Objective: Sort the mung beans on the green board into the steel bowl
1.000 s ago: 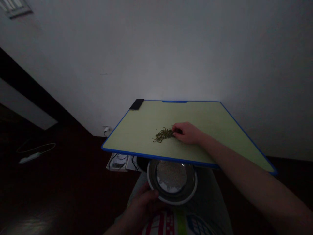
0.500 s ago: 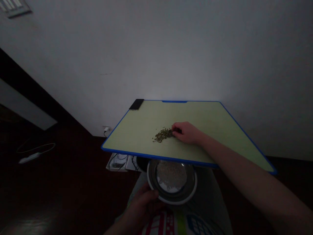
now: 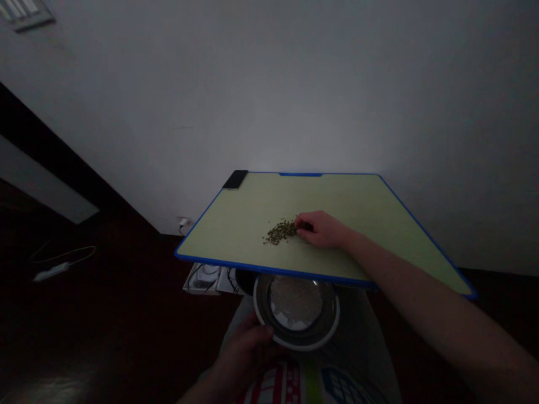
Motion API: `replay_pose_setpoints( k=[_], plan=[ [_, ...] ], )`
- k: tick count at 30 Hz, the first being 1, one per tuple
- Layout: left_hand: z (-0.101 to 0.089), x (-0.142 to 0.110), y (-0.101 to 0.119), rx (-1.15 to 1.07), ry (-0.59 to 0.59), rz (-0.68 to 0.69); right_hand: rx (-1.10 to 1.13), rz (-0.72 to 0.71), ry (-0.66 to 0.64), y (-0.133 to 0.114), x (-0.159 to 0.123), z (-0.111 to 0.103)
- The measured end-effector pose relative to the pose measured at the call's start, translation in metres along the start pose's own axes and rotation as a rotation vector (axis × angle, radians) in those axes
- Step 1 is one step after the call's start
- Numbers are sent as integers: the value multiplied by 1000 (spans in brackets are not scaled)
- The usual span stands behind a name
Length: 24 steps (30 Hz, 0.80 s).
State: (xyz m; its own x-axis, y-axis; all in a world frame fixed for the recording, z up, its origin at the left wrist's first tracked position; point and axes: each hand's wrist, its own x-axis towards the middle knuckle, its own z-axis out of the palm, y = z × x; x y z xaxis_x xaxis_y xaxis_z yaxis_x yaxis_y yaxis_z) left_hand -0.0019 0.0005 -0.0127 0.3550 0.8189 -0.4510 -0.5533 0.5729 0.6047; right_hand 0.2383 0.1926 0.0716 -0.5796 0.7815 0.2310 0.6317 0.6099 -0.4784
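A loose heap of small greenish-brown grains [image 3: 279, 230], perhaps beans or seeds, lies on the pale yellow-green tabletop [image 3: 349, 196]. At the heap's right end, my right hand [image 3: 318, 228] rests with curled fingers touching the grains. The thumb and fingertips are close together, and whatever they hold is hidden. Below the table's front edge, a round metal bowl [image 3: 309, 341] sits over my lap. It contains a whitish grainy layer [image 3: 295, 303]. My left hand [image 3: 248, 348] grips the bowl's near left rim, thumb on top.
A black phone-like slab [image 3: 234, 179] lies at the table's far left corner. Blue edging [image 3: 252, 267] borders the tabletop, and a wall stands behind it. Under the table are white boxes with cables [image 3: 204, 279]. A power strip [image 3: 51, 271] lies on the dark floor.
My right hand has shifted very slightly left along the heap, and a few grains near its fingers have moved. The left hand and bowl stay in place.
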Motion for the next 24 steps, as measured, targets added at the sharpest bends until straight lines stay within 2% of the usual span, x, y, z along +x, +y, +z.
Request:
replay_pose_setpoints(
  k=[8,24],
  plan=[
    [1,-1,1,1,48,4,13,12,-3,0,-1,-1],
    [-2,-2,-1,21,20,4,40,-29,-35,2,-3,-2]
  ],
)
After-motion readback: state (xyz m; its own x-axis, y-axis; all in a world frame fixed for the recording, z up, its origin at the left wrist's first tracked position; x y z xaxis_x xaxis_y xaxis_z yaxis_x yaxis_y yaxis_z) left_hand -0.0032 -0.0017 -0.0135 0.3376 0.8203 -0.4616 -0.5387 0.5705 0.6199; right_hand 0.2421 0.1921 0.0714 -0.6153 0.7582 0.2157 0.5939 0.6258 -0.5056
